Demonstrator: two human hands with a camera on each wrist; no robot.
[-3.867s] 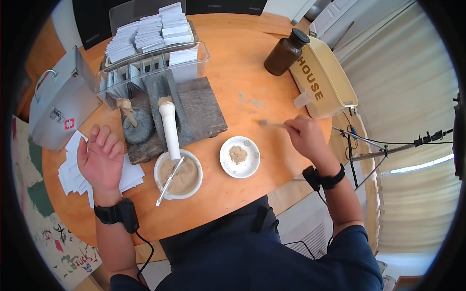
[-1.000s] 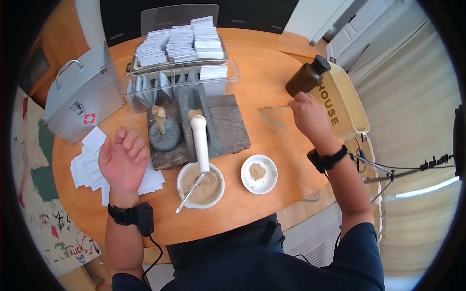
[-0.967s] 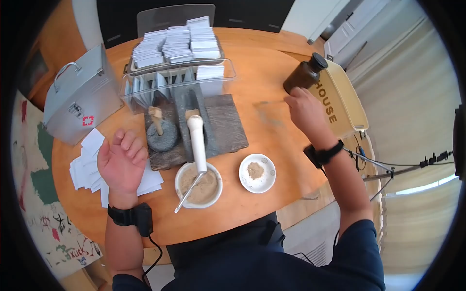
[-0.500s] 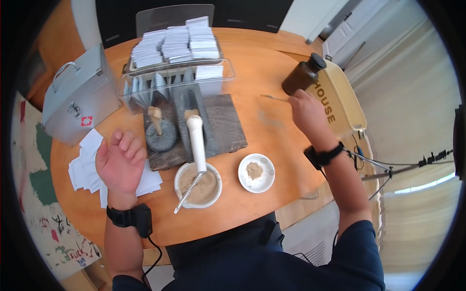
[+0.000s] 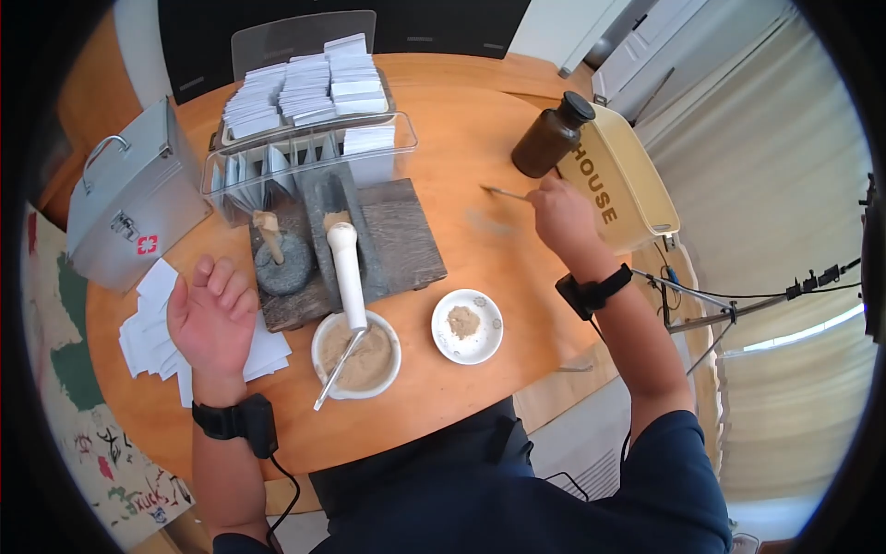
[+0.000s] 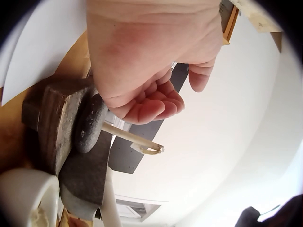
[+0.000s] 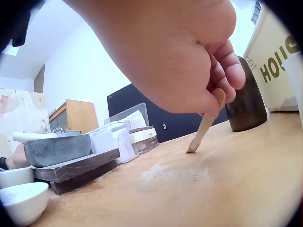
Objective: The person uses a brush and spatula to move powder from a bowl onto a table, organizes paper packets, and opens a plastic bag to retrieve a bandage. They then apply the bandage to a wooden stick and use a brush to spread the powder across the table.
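Observation:
My right hand [image 5: 565, 217] pinches a small flat brush [image 7: 203, 132] by its handle. In the right wrist view the bristles point down, close over the table behind a pale powder smear [image 7: 175, 175]. A brown glass bottle [image 5: 546, 143] with a dark stopper stands just beyond this hand. My left hand [image 5: 214, 323] holds nothing; its palm faces up and its fingers are loosely bent, above loose white papers [image 5: 152, 332]. Between the hands are a white mortar [image 5: 397, 365] of tan powder with a spoon [image 5: 340, 369] and a pestle [image 5: 346, 277], and a small white dish [image 5: 475, 351] bearing a powder heap.
A stone grinding trough [image 5: 365, 245] and a round stone with a wooden handle [image 5: 284, 268] sit on a dark wooden board [image 5: 406, 222]. Packed white paper packets [image 5: 305, 88] stand behind. A metal first-aid case [image 5: 138, 198] is at left, a cream bin [image 5: 637, 175] at right.
My right hand has gone from beside the dish to farther back near the bottle, still pinching the brush. The left hand stays palm up over the papers. The head view has shifted.

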